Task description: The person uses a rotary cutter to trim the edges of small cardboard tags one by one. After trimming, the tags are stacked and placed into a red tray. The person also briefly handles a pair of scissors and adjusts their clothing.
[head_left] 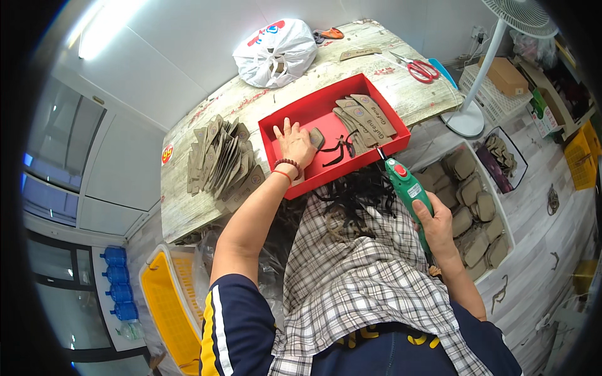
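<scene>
My left hand point(295, 148) reaches into a shallow red box point(295, 114) with its fingers spread. Its thumb side is against a small olive fabric piece point(316, 138); I cannot tell whether it grips it. My right hand point(437, 219) is wrapped round a green handheld power tool point(406, 188) with a red button. The tool's thin metal tip points at the box's near right edge, by a stack of olive printed fabric tabs point(371, 119) inside. Black strips point(338, 150) lie loose between those tabs and my left hand.
A large pile of olive tabs point(219, 156) stands left of the box on the worn table point(188, 219). Beyond are a white plastic bag point(276, 53) and red-handled scissors point(424, 71). More black strips lie on my checked apron point(357, 276). A white bin point(511, 238) of olive pieces stands right.
</scene>
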`<state>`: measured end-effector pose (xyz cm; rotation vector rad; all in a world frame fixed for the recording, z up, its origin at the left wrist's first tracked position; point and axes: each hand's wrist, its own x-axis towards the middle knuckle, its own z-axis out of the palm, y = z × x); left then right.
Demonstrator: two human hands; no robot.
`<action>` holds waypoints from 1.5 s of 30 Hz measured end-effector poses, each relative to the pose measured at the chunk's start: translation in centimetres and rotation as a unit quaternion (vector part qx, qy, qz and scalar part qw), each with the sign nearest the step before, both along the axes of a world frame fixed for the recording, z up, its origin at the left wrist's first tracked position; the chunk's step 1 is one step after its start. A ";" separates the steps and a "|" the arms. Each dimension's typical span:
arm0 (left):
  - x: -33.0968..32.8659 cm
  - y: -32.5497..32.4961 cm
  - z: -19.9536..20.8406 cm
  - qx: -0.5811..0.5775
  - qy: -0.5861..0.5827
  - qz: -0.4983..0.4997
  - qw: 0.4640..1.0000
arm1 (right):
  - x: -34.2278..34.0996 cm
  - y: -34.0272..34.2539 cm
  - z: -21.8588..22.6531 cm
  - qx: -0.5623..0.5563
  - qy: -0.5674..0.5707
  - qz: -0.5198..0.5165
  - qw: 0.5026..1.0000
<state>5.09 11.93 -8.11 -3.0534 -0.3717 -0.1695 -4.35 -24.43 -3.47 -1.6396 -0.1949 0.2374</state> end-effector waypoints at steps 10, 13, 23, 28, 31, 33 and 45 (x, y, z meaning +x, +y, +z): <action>0.0 -3.1 1.9 -0.141 -0.160 -0.035 0.976 | 0.7 0.8 0.1 0.003 -0.015 0.004 1.000; -0.7 -3.9 3.6 -0.135 -0.184 -0.076 0.971 | 0.9 0.8 0.2 0.002 -0.024 0.003 1.000; -0.8 -2.1 7.2 -0.731 -0.330 0.000 0.597 | 1.6 2.9 1.6 0.001 -0.041 0.004 0.999; -1.7 -5.4 9.5 -0.824 -0.356 0.066 0.435 | 2.1 5.0 2.7 -0.013 -0.070 -0.007 0.997; -3.0 -8.6 10.4 -0.862 -0.341 0.041 0.373 | 2.1 5.6 3.3 -0.039 -0.111 -0.018 0.993; -3.5 -9.8 9.9 -0.873 -0.316 0.039 0.369 | 2.0 5.6 3.4 -0.047 -0.123 -0.023 0.991; -3.9 -13.4 7.3 -0.896 -0.298 0.067 0.321 | 1.7 3.7 2.2 -0.037 -0.075 -0.018 0.996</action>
